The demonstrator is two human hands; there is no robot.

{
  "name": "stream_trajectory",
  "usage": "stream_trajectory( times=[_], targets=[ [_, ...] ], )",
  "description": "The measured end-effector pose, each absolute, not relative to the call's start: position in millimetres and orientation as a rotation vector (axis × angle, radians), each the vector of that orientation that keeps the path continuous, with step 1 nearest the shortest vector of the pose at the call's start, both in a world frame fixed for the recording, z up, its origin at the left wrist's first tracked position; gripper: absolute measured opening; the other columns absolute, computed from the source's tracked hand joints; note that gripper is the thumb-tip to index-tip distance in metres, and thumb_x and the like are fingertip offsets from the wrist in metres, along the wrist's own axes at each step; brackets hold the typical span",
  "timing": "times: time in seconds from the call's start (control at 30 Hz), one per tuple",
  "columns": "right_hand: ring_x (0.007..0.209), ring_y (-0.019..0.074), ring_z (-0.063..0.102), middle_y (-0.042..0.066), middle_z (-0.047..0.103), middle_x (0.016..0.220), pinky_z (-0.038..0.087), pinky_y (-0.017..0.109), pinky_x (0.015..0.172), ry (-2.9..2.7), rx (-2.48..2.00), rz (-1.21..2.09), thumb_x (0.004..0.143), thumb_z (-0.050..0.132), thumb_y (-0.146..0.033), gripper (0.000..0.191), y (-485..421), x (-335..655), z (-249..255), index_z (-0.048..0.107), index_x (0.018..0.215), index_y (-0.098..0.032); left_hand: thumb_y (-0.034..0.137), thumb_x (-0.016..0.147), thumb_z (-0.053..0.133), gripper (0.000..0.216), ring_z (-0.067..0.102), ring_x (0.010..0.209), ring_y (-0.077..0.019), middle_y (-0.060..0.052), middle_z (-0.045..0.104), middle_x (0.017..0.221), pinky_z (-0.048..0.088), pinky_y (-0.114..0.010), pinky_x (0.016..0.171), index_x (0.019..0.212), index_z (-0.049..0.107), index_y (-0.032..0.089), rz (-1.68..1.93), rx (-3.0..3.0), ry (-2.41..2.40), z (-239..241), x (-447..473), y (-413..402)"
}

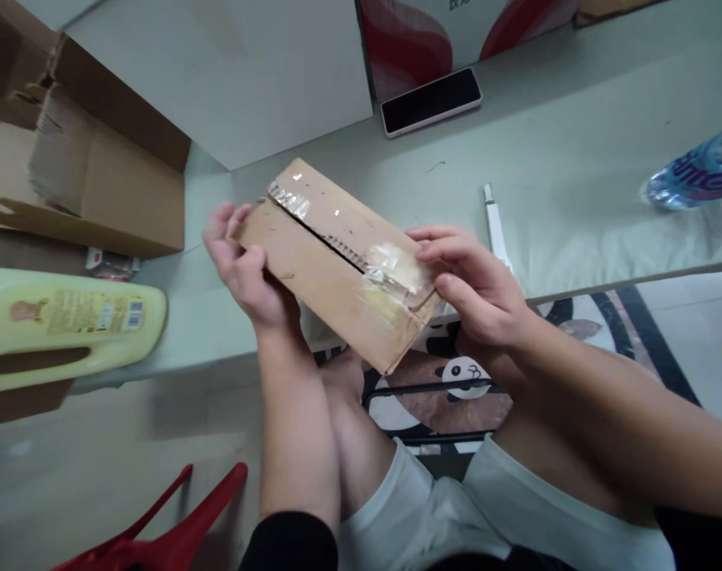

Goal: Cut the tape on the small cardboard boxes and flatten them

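Note:
Between my two hands a small brown cardboard box [330, 270] is held tilted above the table's front edge. A dark slit runs along its upper face, with clear tape at both ends of the seam. My left hand [247, 274] grips the box's left end, thumb on the near side. At the right end, my right hand [476, 277] has its fingers on the taped corner and its thumb along the edge. What the box contains is hidden. Just beyond my right hand a slim white utility-knife-like tool [494, 226] lies on the table.
A black-topped, white-edged device [432, 103] lies at the back. On the right is a clear water bottle [699, 170]. To the left stand an open carton [116, 174] and a yellow jug [75, 329]. A red stool [176, 523] is below left.

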State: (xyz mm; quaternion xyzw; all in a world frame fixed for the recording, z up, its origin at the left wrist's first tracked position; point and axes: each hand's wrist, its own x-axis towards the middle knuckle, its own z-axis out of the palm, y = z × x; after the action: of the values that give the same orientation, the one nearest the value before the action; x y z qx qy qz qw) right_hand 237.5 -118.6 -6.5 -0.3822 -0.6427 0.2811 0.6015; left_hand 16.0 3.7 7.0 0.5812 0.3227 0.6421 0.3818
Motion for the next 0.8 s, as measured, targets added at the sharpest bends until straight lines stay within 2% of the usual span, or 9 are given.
stream_trajectory(
  times=[0.1, 0.2, 0.37, 0.5, 0.57, 0.7, 0.8],
  targets=[
    [0.127, 0.0221, 0.057, 0.006, 0.057, 0.134, 0.049, 0.045, 0.108, -1.518, -0.942, 0.526, 0.092, 0.051, -0.014, 0.032, -123, 231, -4, 0.066, 0.114, -0.031, 0.038, 0.079, 0.056, 0.029, 0.056, 0.117, -0.0248, -0.003, 0.062, 0.108, 0.046, -0.036, 0.1, 0.104, 0.062, 0.026, 1.592, 1.465, 0.961, -3, 15, 8],
    [0.13, 0.0225, 0.055, 0.007, 0.053, 0.14, 0.049, 0.044, 0.111, -1.611, -0.917, 0.452, 0.088, 0.051, -0.011, 0.038, -126, 227, -4, 0.065, 0.118, -0.03, 0.038, 0.078, 0.053, 0.029, 0.058, 0.105, -0.0226, -0.004, 0.06, 0.102, 0.048, -0.033, 0.09, 0.101, 0.059, 0.023, 1.594, 1.414, 1.054, -4, 17, 9],
    [0.129, 0.0272, 0.056, 0.008, 0.055, 0.14, 0.049, 0.05, 0.111, -1.743, -0.834, 0.372, 0.084, 0.058, -0.021, 0.05, -124, 227, -6, 0.055, 0.134, -0.031, 0.039, 0.08, 0.055, 0.024, 0.058, 0.091, -0.019, -0.002, 0.059, 0.093, 0.046, -0.031, 0.084, 0.098, 0.058, 0.023, 1.599, 1.363, 1.094, 4, 22, 5],
    [0.127, 0.029, 0.057, 0.008, 0.058, 0.137, 0.05, 0.053, 0.107, -1.676, -0.896, 0.419, 0.088, 0.051, -0.03, 0.045, -125, 230, -6, 0.055, 0.133, -0.032, 0.041, 0.086, 0.051, 0.028, 0.06, 0.086, -0.0183, -0.002, 0.065, 0.09, 0.047, -0.032, 0.082, 0.106, 0.062, 0.024, 1.659, 1.247, 0.95, 10, 19, 0],
    [0.127, 0.0293, 0.056, 0.007, 0.058, 0.136, 0.048, 0.053, 0.107, -1.604, -0.92, 0.459, 0.09, 0.048, -0.034, 0.042, -127, 232, -7, 0.057, 0.131, -0.032, 0.04, 0.086, 0.05, 0.033, 0.062, 0.092, -0.0185, -0.003, 0.068, 0.098, 0.048, -0.032, 0.087, 0.11, 0.066, 0.024, 1.607, 1.238, 0.873, 12, 15, -2],
    [0.128, 0.0303, 0.053, 0.004, 0.057, 0.136, 0.043, 0.056, 0.11, -1.506, -0.952, 0.524, 0.092, 0.043, -0.044, 0.039, -128, 232, -12, 0.059, 0.126, -0.034, 0.039, 0.083, 0.053, 0.042, 0.056, 0.125, -0.0251, -0.003, 0.067, 0.125, 0.043, -0.035, 0.108, 0.117, 0.071, 0.022, 1.383, 1.34, 0.774, 12, 9, -5],
    [0.128, 0.0321, 0.052, 0.004, 0.056, 0.135, 0.041, 0.059, 0.111, -1.48, -0.93, 0.512, 0.091, 0.04, -0.055, 0.043, -126, 229, -17, 0.058, 0.125, -0.035, 0.034, 0.082, 0.053, 0.039, 0.053, 0.132, -0.0269, -0.004, 0.068, 0.127, 0.039, -0.038, 0.113, 0.112, 0.074, 0.022, 1.357, 1.378, 0.723, 10, 10, -4]
  ],
)
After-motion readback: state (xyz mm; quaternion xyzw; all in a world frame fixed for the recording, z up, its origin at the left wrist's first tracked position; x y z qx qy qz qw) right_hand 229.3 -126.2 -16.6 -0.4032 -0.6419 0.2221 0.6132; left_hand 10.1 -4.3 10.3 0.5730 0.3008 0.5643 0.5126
